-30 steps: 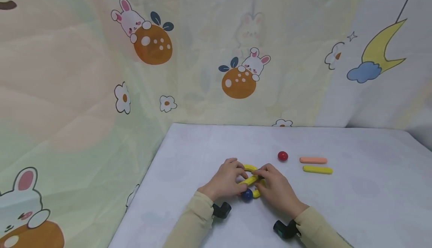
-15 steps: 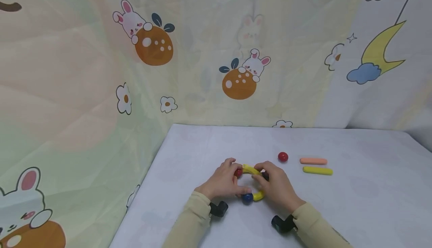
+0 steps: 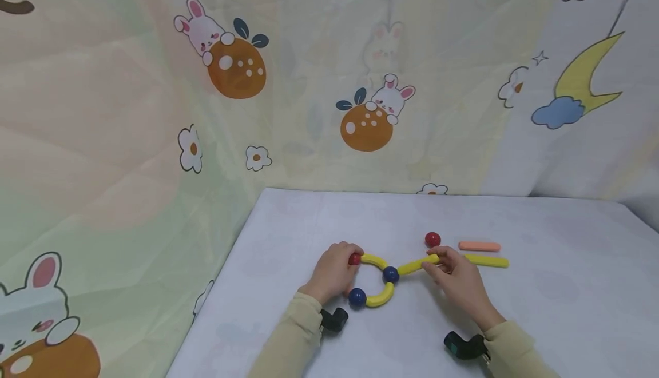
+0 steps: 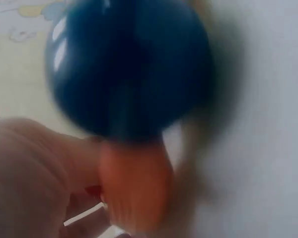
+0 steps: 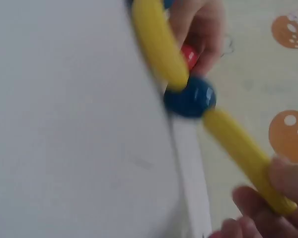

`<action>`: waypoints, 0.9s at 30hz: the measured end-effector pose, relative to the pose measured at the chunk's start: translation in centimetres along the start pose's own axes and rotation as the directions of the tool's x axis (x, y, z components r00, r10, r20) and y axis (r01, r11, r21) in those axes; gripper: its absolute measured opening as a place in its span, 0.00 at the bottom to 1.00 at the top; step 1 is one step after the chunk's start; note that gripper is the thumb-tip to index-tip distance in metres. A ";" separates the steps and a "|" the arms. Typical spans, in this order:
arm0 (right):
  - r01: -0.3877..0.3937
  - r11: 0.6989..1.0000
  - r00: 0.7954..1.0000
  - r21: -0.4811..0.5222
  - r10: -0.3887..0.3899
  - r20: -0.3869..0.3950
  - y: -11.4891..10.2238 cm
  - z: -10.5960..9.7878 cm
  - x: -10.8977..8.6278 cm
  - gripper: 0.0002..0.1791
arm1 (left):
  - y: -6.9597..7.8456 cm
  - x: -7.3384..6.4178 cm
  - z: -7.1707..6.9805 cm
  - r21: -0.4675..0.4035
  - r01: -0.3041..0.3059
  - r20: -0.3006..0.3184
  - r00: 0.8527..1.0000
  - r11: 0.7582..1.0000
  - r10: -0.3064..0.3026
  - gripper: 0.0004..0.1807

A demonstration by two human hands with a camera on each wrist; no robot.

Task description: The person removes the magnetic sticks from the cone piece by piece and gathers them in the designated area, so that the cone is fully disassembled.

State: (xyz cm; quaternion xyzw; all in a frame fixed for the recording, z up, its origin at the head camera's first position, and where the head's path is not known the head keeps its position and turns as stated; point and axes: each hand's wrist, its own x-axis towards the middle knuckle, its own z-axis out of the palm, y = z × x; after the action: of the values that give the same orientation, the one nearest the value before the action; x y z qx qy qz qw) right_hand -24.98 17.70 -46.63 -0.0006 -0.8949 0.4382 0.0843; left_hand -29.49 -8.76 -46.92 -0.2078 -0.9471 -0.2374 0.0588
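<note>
A ring of joined toy pieces has curved yellow sticks (image 3: 380,298), a middle blue ball (image 3: 390,275), a lower blue ball (image 3: 357,298) and a red ball (image 3: 354,259). My left hand (image 3: 332,272) curls at the ring's left side, fingers on the red ball. In the left wrist view, an orange piece (image 4: 136,186) sits against the lower blue ball, beside that hand, partly covered. My right hand (image 3: 463,283) pinches the outer end of a straight yellow stick (image 3: 412,266), whose other end touches the middle blue ball. The left wrist view is blurred.
Beyond my right hand lie a loose red ball (image 3: 432,239), an orange stick (image 3: 479,246) and another yellow stick (image 3: 486,261). The white table (image 3: 566,298) ends at a printed cloth backdrop (image 3: 309,80).
The straight yellow stick, earlier held across the ring, now points right from the middle blue ball. My right hand has moved right to its outer end. The ring's pieces have shifted slightly left.
</note>
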 end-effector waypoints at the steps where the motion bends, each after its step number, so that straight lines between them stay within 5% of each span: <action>1: 0.005 0.999 1.000 -0.043 -0.004 0.021 0.4 -0.2 -0.3 0.21 | 0.2 0.1 -0.1 0.004 -0.001 -0.008 1.000 1.000 0.001 0.15; 6: 0.030 0.980 0.995 -0.198 -0.010 0.104 1.7 -0.5 -1.4 0.16 | 1.8 0.0 -0.4 0.020 -0.097 0.019 0.995 0.995 0.097 0.14; 10: 0.065 0.977 0.994 -0.202 -0.045 0.103 2.0 0.0 -1.8 0.14 | 3.4 -0.3 0.1 0.143 -0.196 0.080 0.979 0.970 0.186 0.19; 16: 0.133 0.970 0.989 -0.204 -0.116 0.096 2.1 0.4 -2.2 0.13 | 4.0 -0.8 1.2 0.255 -0.191 0.074 0.981 0.948 0.178 0.18; 27: 0.125 0.968 0.991 -0.217 -0.110 0.081 3.0 -0.8 -1.9 0.12 | 3.4 -0.6 0.7 0.129 -0.170 0.082 0.984 0.977 0.160 0.16</action>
State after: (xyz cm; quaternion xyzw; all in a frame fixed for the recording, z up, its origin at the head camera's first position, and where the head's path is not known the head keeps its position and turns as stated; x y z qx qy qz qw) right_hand -23.21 20.01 -48.80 0.0580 -0.9389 0.3299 0.0789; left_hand -27.52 -5.91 -46.25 -0.2896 -0.9420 -0.1594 0.0584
